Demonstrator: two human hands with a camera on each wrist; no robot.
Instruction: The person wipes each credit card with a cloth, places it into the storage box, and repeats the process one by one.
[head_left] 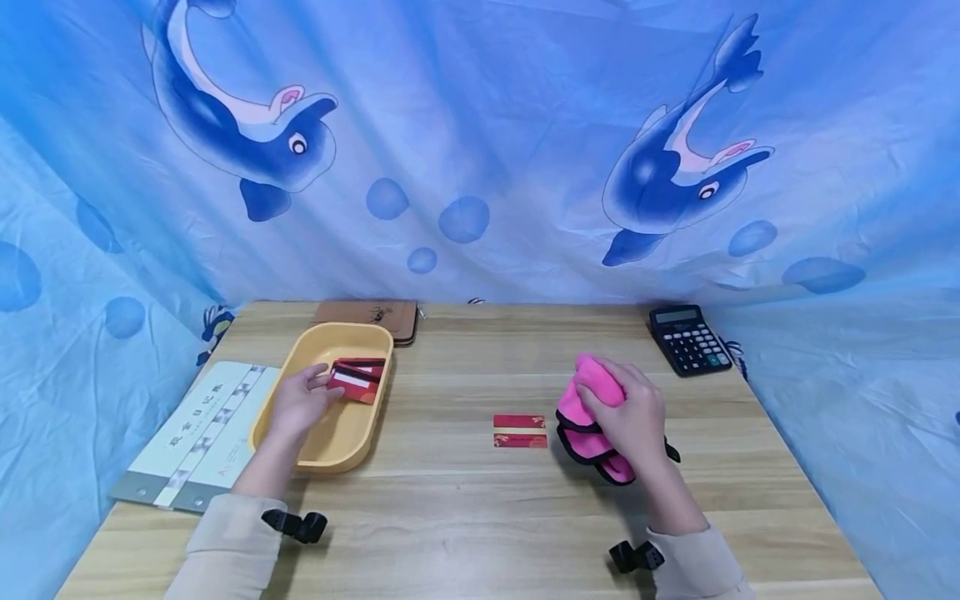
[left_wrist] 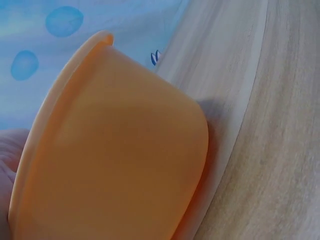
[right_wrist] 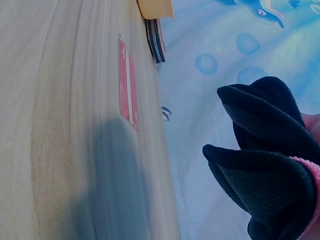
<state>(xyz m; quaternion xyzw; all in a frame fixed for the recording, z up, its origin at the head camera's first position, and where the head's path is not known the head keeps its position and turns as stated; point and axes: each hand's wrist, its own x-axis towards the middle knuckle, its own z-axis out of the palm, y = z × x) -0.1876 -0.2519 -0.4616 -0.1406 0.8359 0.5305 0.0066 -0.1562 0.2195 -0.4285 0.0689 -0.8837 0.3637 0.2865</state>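
Note:
My left hand (head_left: pixel 303 404) reaches into a yellow plastic basin (head_left: pixel 320 463), its fingers loosely spread beside red cards (head_left: pixel 367 387) with black and white stripes. Its thumb tip lies at the edge of the cards; whether it touches them I cannot tell. From the left wrist view, the basin's outer wall (left_wrist: pixel 125 135) hides most of that hand. Above the table on the right, my right hand (head_left: pixel 633 412) grips a bunched pink cloth (head_left: pixel 581 408) with black edging. The cloth's black folds (right_wrist: pixel 270 185) hang free of the table in the right wrist view.
Two red printed strips (head_left: pixel 520 422) with a pale band between them lie mid-table. A black calculator (head_left: pixel 690 340) sits at the back right. Behind the basin is a brown wallet (head_left: pixel 397 315); a pale notebook (head_left: pixel 202 433) lies left of it. A blue dolphin curtain (head_left: pixel 480 150) borders the table.

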